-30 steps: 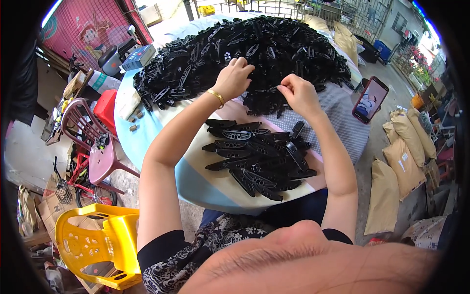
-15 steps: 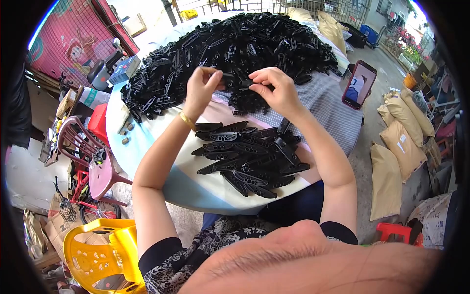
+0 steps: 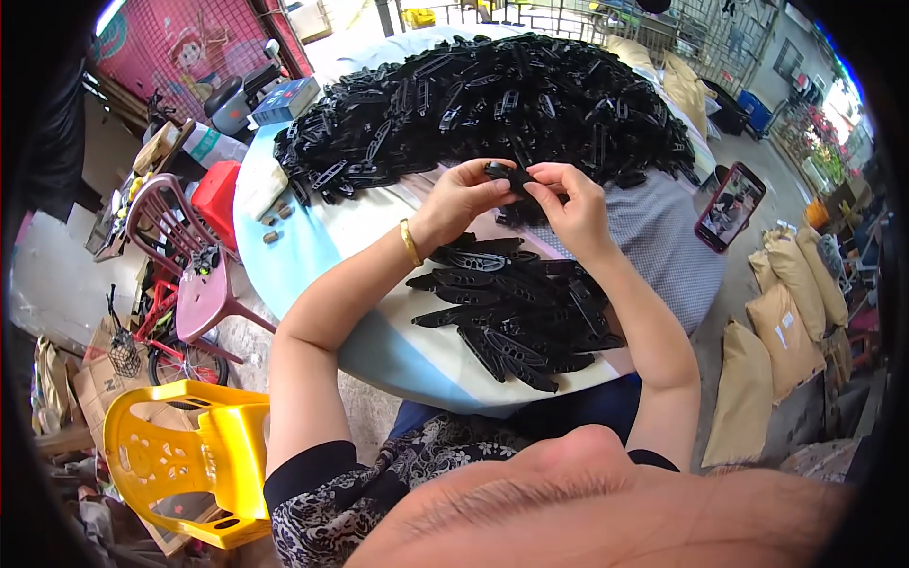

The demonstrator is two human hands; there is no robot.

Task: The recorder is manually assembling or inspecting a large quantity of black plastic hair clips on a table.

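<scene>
On the table [image 3: 294, 248], the far half is covered by a heap of parts [image 3: 502, 114], and a second batch [image 3: 516, 317] is laid toward the near edge. Over the table's middle, a piece [image 3: 509, 176] is held between the left hand [image 3: 462, 201] and the right hand [image 3: 575, 210]. A box [image 3: 285, 100] is set at the table's far left edge; stubs [image 3: 272, 237] are scattered on its left side. A phone [image 3: 731, 206] is positioned at the table's right edge. To the table's left, a chair [image 3: 203, 308] and, nearer, an armchair [image 3: 232, 454] are placed; to its right, sacks [image 3: 786, 327] are gathered.
</scene>
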